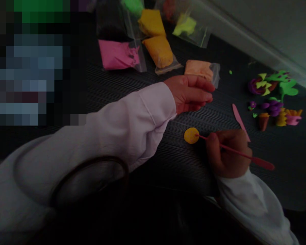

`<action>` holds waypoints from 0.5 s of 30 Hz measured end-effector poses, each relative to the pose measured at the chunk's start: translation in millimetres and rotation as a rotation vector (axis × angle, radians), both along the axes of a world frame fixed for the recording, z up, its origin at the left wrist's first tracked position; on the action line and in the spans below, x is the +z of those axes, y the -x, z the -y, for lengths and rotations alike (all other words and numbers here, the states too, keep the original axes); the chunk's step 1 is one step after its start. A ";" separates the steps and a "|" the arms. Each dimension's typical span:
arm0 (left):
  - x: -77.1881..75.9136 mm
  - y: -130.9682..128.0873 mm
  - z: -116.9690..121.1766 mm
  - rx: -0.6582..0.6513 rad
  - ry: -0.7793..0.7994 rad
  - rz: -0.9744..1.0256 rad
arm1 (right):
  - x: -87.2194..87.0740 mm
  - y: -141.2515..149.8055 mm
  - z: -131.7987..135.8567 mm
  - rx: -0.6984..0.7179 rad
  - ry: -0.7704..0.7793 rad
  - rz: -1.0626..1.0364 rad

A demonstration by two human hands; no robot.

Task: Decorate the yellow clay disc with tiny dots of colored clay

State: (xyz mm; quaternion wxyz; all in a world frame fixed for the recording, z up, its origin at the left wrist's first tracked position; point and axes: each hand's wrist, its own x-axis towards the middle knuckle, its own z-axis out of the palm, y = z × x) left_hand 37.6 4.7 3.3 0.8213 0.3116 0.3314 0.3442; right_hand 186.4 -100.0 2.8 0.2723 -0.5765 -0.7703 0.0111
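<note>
A flat yellow clay disc (191, 136) lies on the dark table, its face marked with small dents. My right hand (229, 153) is closed around a thin pink clay modelling tool (261, 162). The tool's narrow tip meets the right part of the disc, while its broad end sticks out beyond my hand. Above the disc, my left hand (191, 93) is held with fingers stretched out and nothing seen in them. It is nearest to a bag of peach-orange clay (199, 69). A pink plastic knife (239, 119) lies just beyond my right hand.
Bags of pink clay (117, 55), orange-yellow clay (159, 51) and lime clay (185, 25) lie along the far side. Small clay models, including a purple grape-like bunch (274, 107) and a brown cup (264, 121), stand at the right. A clear plastic sheet-like edge borders the back.
</note>
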 end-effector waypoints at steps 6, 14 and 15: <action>0.8 -0.2 -0.2 -0.001 -0.005 -0.055 | 1.3 0.5 -1.7 -0.045 -0.032 -0.001; 2.8 -0.3 -1.0 -0.021 0.021 -0.091 | 0.3 -0.8 -3.4 -0.038 0.007 -0.044; 2.5 -0.2 -1.1 -0.020 0.022 -0.087 | -0.2 -1.0 -3.3 -0.044 0.021 -0.066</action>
